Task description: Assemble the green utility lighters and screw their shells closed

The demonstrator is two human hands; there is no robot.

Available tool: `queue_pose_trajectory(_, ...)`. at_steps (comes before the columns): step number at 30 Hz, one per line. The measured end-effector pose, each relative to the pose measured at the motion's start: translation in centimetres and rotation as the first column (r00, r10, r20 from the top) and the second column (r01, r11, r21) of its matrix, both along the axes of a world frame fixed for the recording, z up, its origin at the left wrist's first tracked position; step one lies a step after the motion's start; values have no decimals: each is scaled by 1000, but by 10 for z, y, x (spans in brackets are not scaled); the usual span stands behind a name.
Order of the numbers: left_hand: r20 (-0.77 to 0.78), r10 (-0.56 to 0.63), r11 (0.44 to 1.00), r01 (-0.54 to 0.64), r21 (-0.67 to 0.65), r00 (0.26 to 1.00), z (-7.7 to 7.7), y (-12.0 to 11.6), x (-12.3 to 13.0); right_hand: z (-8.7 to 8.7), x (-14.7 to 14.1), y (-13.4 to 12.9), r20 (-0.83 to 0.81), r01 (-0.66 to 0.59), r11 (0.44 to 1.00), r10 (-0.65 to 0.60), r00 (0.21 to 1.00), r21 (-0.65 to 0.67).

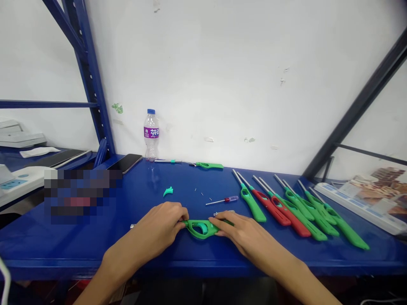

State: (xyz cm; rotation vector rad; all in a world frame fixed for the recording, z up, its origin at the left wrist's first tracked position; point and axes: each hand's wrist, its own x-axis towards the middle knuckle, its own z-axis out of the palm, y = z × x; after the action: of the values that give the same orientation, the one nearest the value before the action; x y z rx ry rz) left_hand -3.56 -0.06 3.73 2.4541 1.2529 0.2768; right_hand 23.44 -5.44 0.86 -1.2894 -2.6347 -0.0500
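Smooth plastic lighter casing (210, 228), glossy tabletop (187, 256), shiny metal screwdriver shaft (215, 202).

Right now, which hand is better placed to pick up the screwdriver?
Probably the right hand: the purple-handled screwdriver lies just beyond it, while the left hand is farther off. Both grip the green lighter body, so the left would hold it alone.

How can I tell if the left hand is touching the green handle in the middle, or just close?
Touching. The head view shows the left hand pinching the left end of the green handle, with no gap between them.
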Motion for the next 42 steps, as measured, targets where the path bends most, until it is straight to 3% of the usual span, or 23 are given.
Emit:
queue_pose_trajectory(8,11,38,999,-38,11,999,0,-3,1,6,-6,0,-9,3,1000,-3,1000,-29)
queue_pose_trajectory(15,23,30,997,-32,77,999,-4,-2,0,-1,-10,0,-79,12,1000,-14,997,-28)
queue_pose_trajectory(23,-42,130,989,-126,83,991,-10,-8,7,-8,-15,-9,-226,65,996,-76,971,-56)
queue_pose_trajectory(29,-230,46,998,-36,48,972,2,-17,12,-19,-12,-13,-368,88,985,-137,920,-145)
queue_pose_trajectory(33,-119,-51,997,58,58,992,-1,-15,3,-4,-10,-12,-336,116,946,-220,916,-303)
queue_pose_trajectory(36,-37,-85,986,90,140,996,-2,-15,-4,13,-11,-10,-259,132,918,-241,936,-375)
queue_pose_trajectory(42,79,-129,960,105,258,988,0,-12,-5,33,-14,-7,-279,167,932,-263,924,-323)
